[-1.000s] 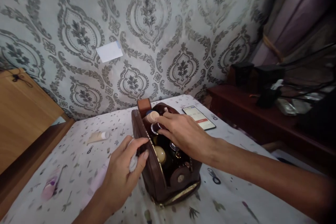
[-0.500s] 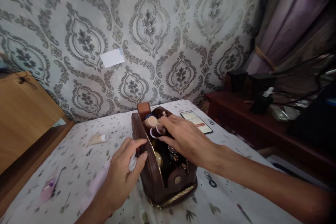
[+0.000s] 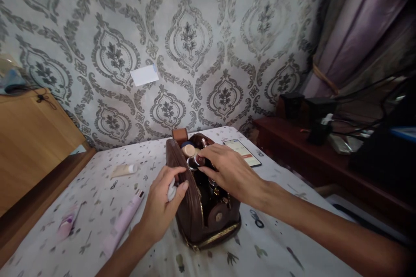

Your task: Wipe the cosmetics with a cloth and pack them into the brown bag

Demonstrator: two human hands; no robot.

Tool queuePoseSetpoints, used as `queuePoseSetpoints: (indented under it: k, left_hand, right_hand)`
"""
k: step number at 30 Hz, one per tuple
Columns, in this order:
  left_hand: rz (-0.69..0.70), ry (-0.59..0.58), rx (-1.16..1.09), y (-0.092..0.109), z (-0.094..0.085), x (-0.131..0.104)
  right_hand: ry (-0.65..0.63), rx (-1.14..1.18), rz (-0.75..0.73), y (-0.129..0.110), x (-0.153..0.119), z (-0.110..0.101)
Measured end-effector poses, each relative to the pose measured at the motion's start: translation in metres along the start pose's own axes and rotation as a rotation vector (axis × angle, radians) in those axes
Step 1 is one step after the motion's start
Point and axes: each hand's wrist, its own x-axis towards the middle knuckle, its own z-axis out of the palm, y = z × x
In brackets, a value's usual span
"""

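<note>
A brown leather toiletry bag stands unzipped on the patterned sheet, with several cosmetics inside. My right hand reaches in over its right side, its fingers closed on a small dark brown bottle with a shiny band. Beside that bottle are a beige-capped container and a slim tube with a metallic top. At the bag's left rim is my left hand, fingertips near or against the zip edge. A small whitish thing is tucked between its thumb and fingers; its kind is unclear.
On the sheet to the left lie a beige tube, a long pink tube and a small pink-purple item. A lit phone lies behind the bag at right. Dark red furniture with cables borders the right; a wooden board is left.
The view has shifted slightly, showing more of the long pink tube. Both hands keep nearly the same places at the bag, and the dark bottle remains in my right fingers.
</note>
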Motion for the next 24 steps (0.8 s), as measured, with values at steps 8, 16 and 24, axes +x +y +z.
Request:
queuePoseSetpoints:
  k: [8, 16, 24]
  left_hand:
    - [-0.073, 0.029, -0.053, 0.0, -0.007, -0.007]
    - [-0.186, 0.069, -0.054, 0.002, -0.021, -0.024]
    - [-0.338, 0.215, 0.021, -0.043, -0.071, -0.056]
  right_hand:
    - [0.098, 0.04, -0.057, 0.006, -0.004, 0.006]
    - [0.169, 0.013, -0.106, 0.011, -0.003, 0.008]
    - [0.587, 0.234, -0.175, -0.025, -0.044, 0.003]
